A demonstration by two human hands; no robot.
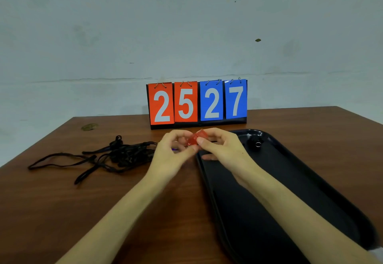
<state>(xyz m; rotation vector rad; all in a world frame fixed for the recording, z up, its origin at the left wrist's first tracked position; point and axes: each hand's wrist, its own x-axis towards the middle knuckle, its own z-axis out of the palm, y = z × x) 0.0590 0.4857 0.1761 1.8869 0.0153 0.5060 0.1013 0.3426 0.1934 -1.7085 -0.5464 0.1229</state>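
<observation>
A small translucent red plastic piece is held above the table between both hands. My left hand pinches its left side with curled fingers. My right hand pinches its right side, thumb on the front. A bit of blue shows under my left fingers; what it is I cannot tell. A tangled pile of black lanyards lies on the brown table to the left of my hands. A black tray sits under and right of my right hand.
A flip scoreboard reading 25 in red and 27 in blue stands at the table's far edge against a pale wall. A small black object with a metal ring lies in the tray's far corner. The wooden table fills the foreground.
</observation>
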